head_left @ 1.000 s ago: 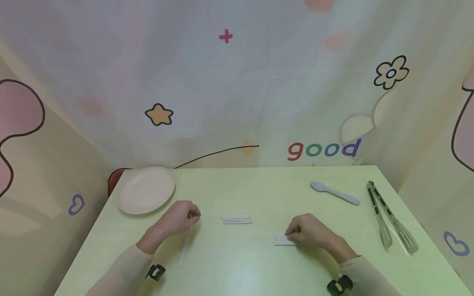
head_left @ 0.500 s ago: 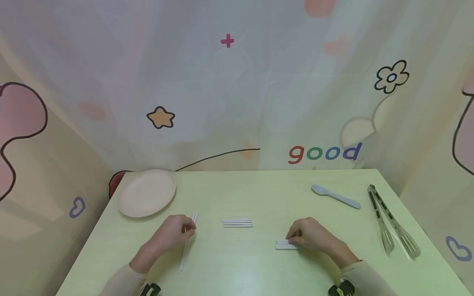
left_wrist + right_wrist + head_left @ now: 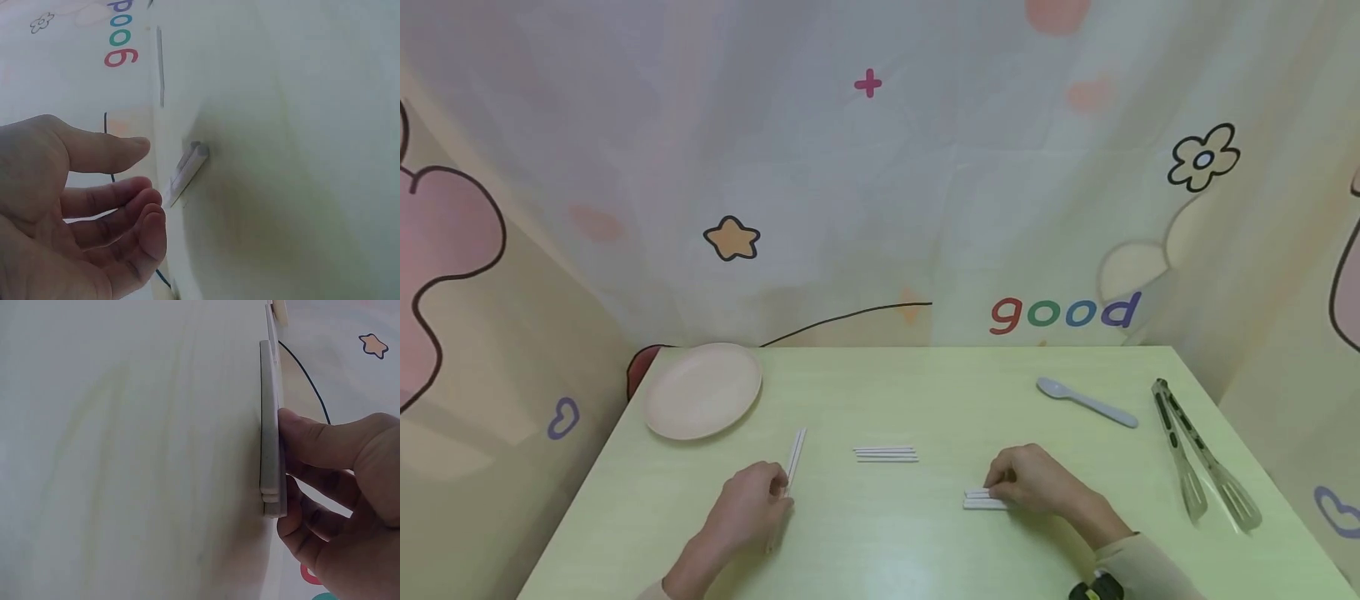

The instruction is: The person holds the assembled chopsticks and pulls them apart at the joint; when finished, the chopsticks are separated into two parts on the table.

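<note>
Two slim white sticks [image 3: 797, 450] lie side by side on the left of the table, pointing away from me. My left hand [image 3: 747, 507] hovers over their near part and hides some of it. The left wrist view shows its thumb and loosely bent fingers apart, with the white pair [image 3: 187, 172] just beyond the fingertips. On the right, my right hand [image 3: 1033, 479] pinches the right part of a small stack of flat white sticks [image 3: 981, 502]. In the right wrist view the thumb presses one side of this stack [image 3: 269, 425], and fingers curl behind it.
Several thin white sticks [image 3: 886, 455] lie in a row between the hands. A round pale plate [image 3: 703, 392] sits at the back left. A grey spoon [image 3: 1086, 402] and metal tongs [image 3: 1183, 442] lie on the right. A printed curtain [image 3: 820, 183] hangs behind the table.
My left hand has moved toward me, from the far end of the two sticks to their near part, and its fingers have parted. The right hand stays at its stack.
</note>
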A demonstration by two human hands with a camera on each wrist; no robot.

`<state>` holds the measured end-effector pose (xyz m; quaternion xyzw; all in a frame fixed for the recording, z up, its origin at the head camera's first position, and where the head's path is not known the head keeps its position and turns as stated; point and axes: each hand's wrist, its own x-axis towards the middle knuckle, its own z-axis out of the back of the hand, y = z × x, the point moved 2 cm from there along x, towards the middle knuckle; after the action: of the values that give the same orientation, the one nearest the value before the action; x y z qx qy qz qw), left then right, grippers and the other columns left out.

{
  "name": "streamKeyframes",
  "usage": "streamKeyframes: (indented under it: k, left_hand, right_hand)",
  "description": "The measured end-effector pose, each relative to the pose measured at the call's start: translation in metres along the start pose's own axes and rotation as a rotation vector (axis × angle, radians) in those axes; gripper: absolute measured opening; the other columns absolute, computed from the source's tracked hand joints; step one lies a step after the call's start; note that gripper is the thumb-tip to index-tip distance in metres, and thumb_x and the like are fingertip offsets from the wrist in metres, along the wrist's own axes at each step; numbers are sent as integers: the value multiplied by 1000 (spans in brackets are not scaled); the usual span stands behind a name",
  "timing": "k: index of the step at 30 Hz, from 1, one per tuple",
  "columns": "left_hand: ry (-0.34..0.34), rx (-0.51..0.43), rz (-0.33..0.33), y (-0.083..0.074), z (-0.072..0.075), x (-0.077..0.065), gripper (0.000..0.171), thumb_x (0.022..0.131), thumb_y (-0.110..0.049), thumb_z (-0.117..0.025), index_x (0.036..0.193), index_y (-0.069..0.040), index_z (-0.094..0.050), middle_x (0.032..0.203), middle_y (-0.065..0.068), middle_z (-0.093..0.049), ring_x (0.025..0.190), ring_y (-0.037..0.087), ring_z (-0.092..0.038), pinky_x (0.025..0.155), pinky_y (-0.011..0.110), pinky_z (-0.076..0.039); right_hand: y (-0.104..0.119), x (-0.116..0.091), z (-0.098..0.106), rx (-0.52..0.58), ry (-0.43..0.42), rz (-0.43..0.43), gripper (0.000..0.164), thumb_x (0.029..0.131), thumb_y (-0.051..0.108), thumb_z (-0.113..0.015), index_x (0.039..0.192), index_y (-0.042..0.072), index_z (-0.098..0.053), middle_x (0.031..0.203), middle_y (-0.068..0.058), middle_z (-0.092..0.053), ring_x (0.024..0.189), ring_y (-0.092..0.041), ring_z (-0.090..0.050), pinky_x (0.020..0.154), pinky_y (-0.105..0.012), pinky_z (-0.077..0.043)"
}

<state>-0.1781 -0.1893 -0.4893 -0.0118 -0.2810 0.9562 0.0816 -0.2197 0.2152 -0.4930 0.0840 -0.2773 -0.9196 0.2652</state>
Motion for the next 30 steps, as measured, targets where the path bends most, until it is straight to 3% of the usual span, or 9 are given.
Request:
streamKeyframes:
  k: [11, 21, 30]
  left_hand:
    - [16, 19, 28, 2, -10, -13, 17, 77, -10, -78, 87, -4, -65, 73, -2, -51, 66, 12, -45, 55, 24, -39]
    - [20, 22, 83, 3, -11, -15, 21, 76, -10, -80, 82, -7, -60, 69, -3, -52, 60, 12, -47, 51, 24, -38]
    - [16, 14, 82, 4, -11, -15, 13, 79, -4, -72, 81, -4, -59, 68, -1, -55, 55, 12, -49, 46, 22, -40]
  right_hand:
    - [0, 0, -3, 12, 0, -20, 8, 82, 8, -75, 83, 16, -74, 80, 12, -68, 72, 0, -55, 64, -21, -47]
    - [-2, -1, -3, 24, 10, -30, 9, 82, 9, -75, 83, 18, -74, 80, 12, -66, 70, -1, -53, 62, -21, -46]
    - [-5, 1, -3, 17, 12, -22, 7, 83, 12, -75, 84, 19, -74, 82, 13, -68, 73, 0, -56, 64, -21, -48]
